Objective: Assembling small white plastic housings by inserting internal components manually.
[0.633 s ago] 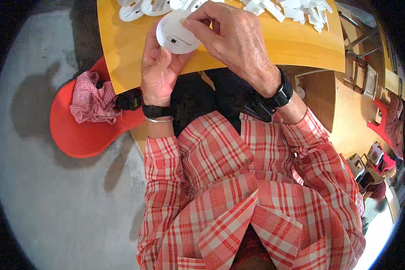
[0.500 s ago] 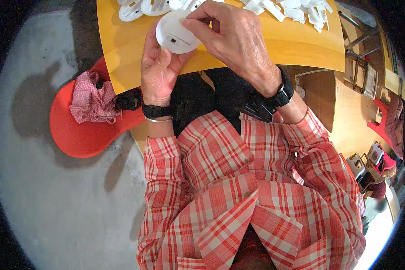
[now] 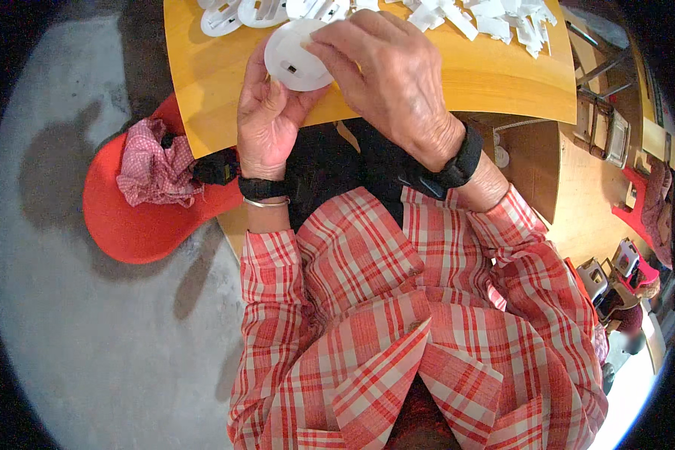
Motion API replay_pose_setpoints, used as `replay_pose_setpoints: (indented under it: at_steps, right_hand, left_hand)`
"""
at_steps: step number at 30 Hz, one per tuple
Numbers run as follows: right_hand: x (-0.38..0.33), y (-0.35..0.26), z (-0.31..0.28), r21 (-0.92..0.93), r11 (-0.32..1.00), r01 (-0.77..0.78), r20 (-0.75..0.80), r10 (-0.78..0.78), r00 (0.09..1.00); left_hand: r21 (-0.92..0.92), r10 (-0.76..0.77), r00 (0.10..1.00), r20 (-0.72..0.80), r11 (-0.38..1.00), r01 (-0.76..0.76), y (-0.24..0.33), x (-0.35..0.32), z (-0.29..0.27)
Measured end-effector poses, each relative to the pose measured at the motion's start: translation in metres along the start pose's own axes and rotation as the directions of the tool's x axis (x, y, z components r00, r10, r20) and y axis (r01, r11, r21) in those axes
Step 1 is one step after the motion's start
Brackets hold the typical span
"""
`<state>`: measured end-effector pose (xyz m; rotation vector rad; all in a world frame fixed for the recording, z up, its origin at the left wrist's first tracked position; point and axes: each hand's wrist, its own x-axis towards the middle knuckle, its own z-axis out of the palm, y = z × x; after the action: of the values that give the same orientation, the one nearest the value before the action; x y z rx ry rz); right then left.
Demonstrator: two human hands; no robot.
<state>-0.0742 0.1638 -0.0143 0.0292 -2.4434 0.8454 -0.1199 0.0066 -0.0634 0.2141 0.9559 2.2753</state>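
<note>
A round white plastic housing (image 3: 286,56) with a small dark slot is held up over the near edge of the table. My left hand (image 3: 266,124) grips it from below and the left, thumb on its lower rim, fingers behind. My right hand (image 3: 394,82) reaches over from the right, bent at the wrist, its thumb and forefinger pinched together against the upper right of the housing. Whatever small piece may sit between those fingertips is hidden. Behind, on the table, lie several similar white round housings (image 3: 221,19) with open cut-outs.
The yellow wooden tabletop (image 3: 502,94) carries a heap of white plastic strips (image 3: 514,22) at the back right. At left stands a red chair (image 3: 120,232) with a pink checked cloth (image 3: 154,165) on it. An open carton (image 3: 529,161) is below the table at right.
My right hand has turned at the wrist and shifted slightly, its fingertips staying at the upper right of the housing. The left hand and the housing have barely moved.
</note>
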Motion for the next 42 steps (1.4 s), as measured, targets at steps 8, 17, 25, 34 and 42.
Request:
replay_pose_setpoints:
  at_steps: [8,17,25,34,42]
  right_hand:
    - [0.002,-0.017,-0.007,-0.043,0.937,-0.347,0.141,0.349,0.926]
    - [-0.007,0.008,0.002,0.169,0.928,-0.331,0.205,0.295,0.933]
    - [-0.009,0.023,0.007,0.242,0.950,-0.200,0.202,0.152,0.967]
    - [-0.026,0.025,0.006,0.386,0.829,-0.404,0.230,0.338,0.913]
    - [-0.033,0.019,0.015,0.323,0.862,-0.390,0.264,0.314,0.912]
  left_hand:
    - [0.031,0.028,0.999,0.019,0.999,-0.028,-0.001,-0.002,-0.005]
    - [-0.172,0.008,0.993,0.121,0.985,0.013,0.000,0.002,0.002]
    - [0.281,0.010,0.995,-0.102,0.959,0.019,-0.003,0.005,0.020]
    - [0.480,0.038,0.996,-0.085,0.877,0.007,-0.009,0.005,0.018]
    - [0.526,0.170,0.971,-0.171,0.849,-0.056,-0.016,0.004,0.023]
